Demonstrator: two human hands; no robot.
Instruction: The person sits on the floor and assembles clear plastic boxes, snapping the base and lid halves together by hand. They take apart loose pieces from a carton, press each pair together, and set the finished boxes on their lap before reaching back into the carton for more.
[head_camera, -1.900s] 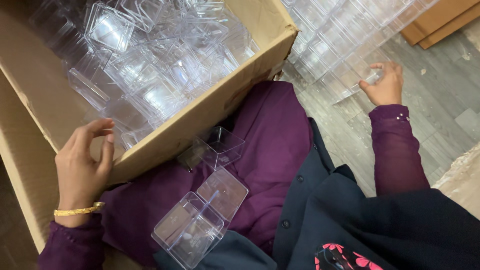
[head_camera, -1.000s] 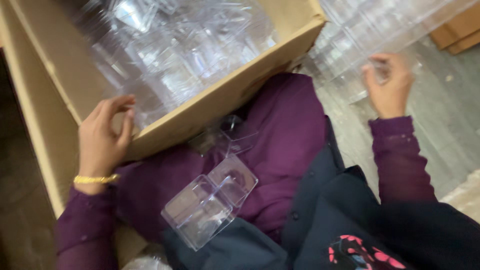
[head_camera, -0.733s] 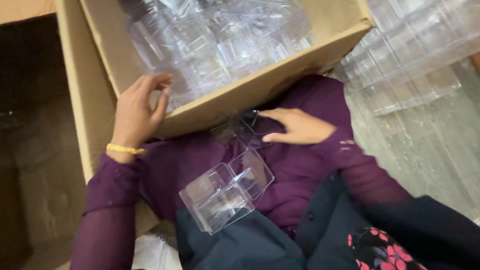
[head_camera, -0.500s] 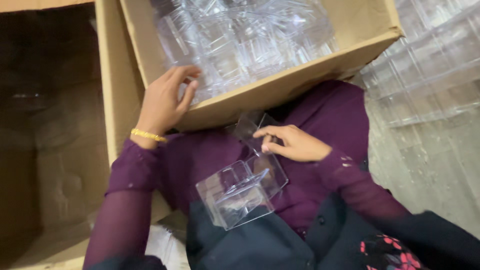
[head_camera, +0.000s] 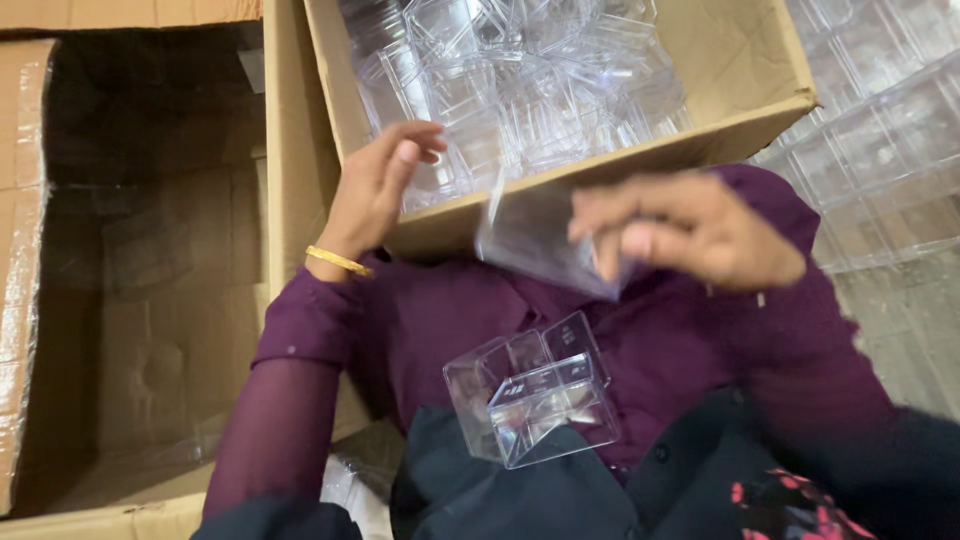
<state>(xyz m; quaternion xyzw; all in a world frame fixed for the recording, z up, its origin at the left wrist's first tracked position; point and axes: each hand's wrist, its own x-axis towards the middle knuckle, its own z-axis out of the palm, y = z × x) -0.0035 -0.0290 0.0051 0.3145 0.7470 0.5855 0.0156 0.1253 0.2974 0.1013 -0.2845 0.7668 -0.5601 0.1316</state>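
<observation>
My left hand (head_camera: 378, 185) rests on the near wall of a cardboard box (head_camera: 745, 70) full of clear plastic containers (head_camera: 520, 80), its fingers curled over the rim and touching the containers inside. My right hand (head_camera: 690, 230), blurred, is raised in front of the box and grips a clear plastic piece (head_camera: 535, 240) by its edge. An open clear plastic box (head_camera: 535, 395) lies on my lap on the purple cloth below both hands.
A second, deep cardboard box (head_camera: 130, 300) stands open at the left, dark inside. Rows of stacked clear plastic containers (head_camera: 880, 140) lie on the floor at the right, beyond the first box.
My right hand left the stacks at the right, came to my lap, picked up a clear piece and lifted it. The view swung left, and my left hand stayed on the box rim.
</observation>
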